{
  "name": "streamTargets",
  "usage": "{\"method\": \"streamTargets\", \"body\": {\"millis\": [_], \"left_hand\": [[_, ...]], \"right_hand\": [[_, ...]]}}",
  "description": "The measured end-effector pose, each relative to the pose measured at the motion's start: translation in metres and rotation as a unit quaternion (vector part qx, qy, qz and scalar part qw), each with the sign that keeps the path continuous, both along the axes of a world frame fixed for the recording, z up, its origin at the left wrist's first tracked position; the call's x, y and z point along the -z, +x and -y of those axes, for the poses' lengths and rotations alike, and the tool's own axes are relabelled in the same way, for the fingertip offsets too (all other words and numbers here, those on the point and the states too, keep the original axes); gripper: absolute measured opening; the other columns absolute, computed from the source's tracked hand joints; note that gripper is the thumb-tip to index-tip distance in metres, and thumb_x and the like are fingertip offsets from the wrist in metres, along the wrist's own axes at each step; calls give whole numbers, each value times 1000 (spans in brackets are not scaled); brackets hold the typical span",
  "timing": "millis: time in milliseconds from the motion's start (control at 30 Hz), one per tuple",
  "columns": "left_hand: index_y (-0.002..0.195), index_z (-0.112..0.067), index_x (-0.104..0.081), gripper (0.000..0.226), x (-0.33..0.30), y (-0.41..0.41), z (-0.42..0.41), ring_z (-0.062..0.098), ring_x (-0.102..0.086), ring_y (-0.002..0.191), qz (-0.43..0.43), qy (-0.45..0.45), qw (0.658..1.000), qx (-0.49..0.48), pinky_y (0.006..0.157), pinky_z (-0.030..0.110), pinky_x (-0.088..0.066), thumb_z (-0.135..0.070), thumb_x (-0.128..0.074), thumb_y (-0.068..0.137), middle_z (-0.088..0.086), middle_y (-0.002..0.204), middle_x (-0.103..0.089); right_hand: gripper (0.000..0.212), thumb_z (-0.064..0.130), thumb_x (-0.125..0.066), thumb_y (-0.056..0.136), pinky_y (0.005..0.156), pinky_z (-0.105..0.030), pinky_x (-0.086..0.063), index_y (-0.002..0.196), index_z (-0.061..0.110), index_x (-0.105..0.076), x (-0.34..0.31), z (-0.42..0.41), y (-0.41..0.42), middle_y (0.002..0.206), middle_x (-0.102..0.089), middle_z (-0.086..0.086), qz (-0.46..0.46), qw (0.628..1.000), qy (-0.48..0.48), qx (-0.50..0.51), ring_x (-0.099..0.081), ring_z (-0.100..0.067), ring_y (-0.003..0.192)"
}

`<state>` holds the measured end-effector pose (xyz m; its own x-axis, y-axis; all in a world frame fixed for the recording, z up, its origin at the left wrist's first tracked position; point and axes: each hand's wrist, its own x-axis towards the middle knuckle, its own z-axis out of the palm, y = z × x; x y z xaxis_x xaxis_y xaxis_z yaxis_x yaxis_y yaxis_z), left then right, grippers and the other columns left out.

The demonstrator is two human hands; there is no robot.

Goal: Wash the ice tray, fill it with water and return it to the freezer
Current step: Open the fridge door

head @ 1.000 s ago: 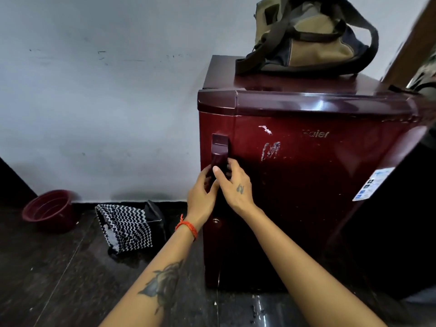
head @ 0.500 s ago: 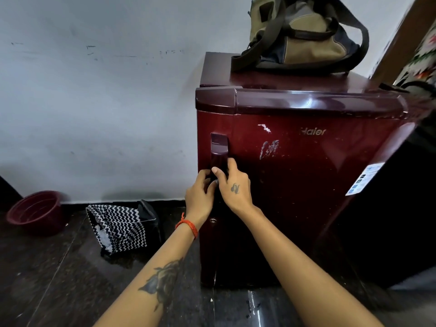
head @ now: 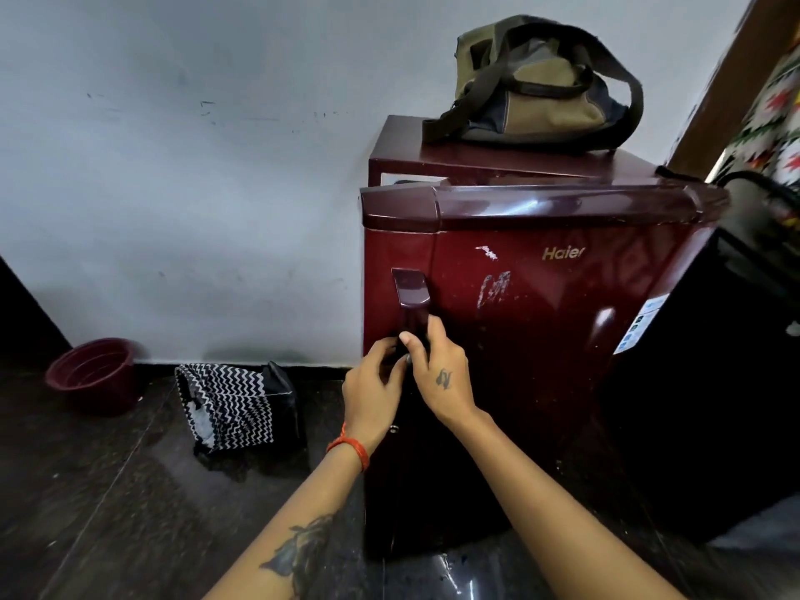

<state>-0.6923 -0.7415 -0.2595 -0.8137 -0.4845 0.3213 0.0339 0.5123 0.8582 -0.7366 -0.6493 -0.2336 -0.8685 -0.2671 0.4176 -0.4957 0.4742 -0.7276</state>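
Observation:
A small maroon fridge [head: 541,339] stands against the white wall. Its door has swung a little open at the left, and a gap shows under the top panel. The dark door handle [head: 411,296] runs down the door's left edge. My left hand [head: 374,391] and my right hand [head: 441,374] both grip the lower part of this handle, fingers curled round it. No ice tray is in view; the fridge's inside is hidden.
A khaki and navy bag [head: 537,84] lies on the fridge's top. On the dark floor to the left lie a zigzag black-and-white bag [head: 233,404] and a maroon bowl [head: 93,374]. A dark cabinet [head: 714,404] stands right of the fridge.
The fridge door has come away from the body at its left edge, pulled toward me. Both hands have stayed on the handle.

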Motion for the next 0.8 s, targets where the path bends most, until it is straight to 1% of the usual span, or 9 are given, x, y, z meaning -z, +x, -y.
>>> {"method": "streamTargets", "body": {"millis": [67,167,300,367,467,533,633,700,800], "left_hand": [[111,-21,-66,23,1,15,-8,11,-67,90,-2,-11,1000,-10,76,19,-45,-28,-63,89,-3,103,-72],[113,-21,-65,28,-1,42,-25,11,-65,95,-20,-9,999,-25,85,30,-51,-34,-63,88,-3,110,-69],[116,-16,-61,32,-8,78,-53,14,-60,103,-53,-35,997,-34,84,20,-40,-31,-64,89,-2,116,-59],[120,-14,-57,37,-12,93,-64,15,-57,104,-71,-43,996,-37,85,20,-39,-30,-65,88,-1,118,-53],[128,-11,-50,49,-16,107,-77,19,-49,116,-96,-50,993,-48,95,24,-38,-33,-63,86,6,127,-48],[136,-9,-42,57,-20,113,-86,21,-44,127,-93,-42,994,-39,103,27,-36,-32,-63,88,9,138,-44],[146,-10,-28,69,-21,120,-99,21,-29,141,-71,-42,997,6,113,28,-25,-33,-61,90,10,152,-32],[150,-14,-21,75,-21,128,-109,16,-25,143,-59,-22,997,52,115,28,-23,-35,-61,89,6,155,-27],[150,-24,-18,80,-21,140,-124,11,-33,138,-50,30,992,110,108,23,-30,-37,-65,86,0,152,-35]], "right_hand": [[28,34,-48,97,64,-38,-51,109,9,-49,1,-10,14,74,-57,5,3,1000,-8,-3,-60,-18,70],[30,33,-46,98,69,-38,-50,114,8,-48,2,-33,39,84,-62,0,16,1000,-20,-5,-64,-23,79],[43,37,-43,99,86,-40,-49,132,8,-43,6,-64,76,112,-66,-13,36,999,-29,13,-62,-30,106],[52,38,-39,99,94,-38,-45,140,6,-36,8,-79,96,126,-60,-16,38,998,-35,30,-57,-30,116],[52,32,-37,101,102,-27,-34,145,4,-30,11,-101,122,141,-48,-17,46,996,-47,56,-45,-29,130],[53,32,-34,101,103,-22,-30,146,5,-29,13,-117,137,145,-43,-16,48,994,-56,75,-41,-26,135],[52,32,-32,101,104,-19,-27,147,7,-29,17,-138,154,147,-41,-14,49,990,-75,108,-38,-24,137],[50,31,-32,102,104,-18,-27,146,7,-31,17,-150,164,147,-41,-13,49,985,-91,137,-38,-22,137],[51,35,-33,97,102,-22,-33,142,11,-39,16,-163,178,140,-50,-9,15,973,-120,194,-46,-19,131]]}}
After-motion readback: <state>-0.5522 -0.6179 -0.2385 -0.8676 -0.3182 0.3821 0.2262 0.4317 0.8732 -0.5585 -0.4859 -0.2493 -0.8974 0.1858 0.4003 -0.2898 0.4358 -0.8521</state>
